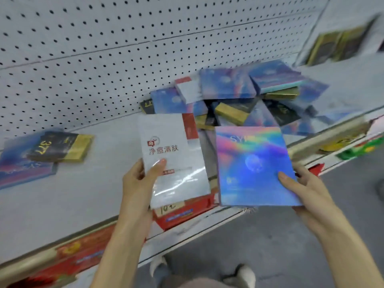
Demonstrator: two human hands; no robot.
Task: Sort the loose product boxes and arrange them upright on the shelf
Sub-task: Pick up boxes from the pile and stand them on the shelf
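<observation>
Your hands each hold one box above the front edge of the shelf. Far left, a black box lies flat on a blue box, near the pegboard. Your left hand grips the white box at its lower left side, thumb curled onto the front, fingers behind; the box leans back, face towards you. Beneath it a red box lies flat at the shelf's front. Your right hand pinches the shiny box by its lower right corner, thumb on the face, fingers underneath. Behind both, a loose pile of blue, black and gold boxes lies jumbled against the pegboard. Far right, blurred gold boxes stand upright.
</observation>
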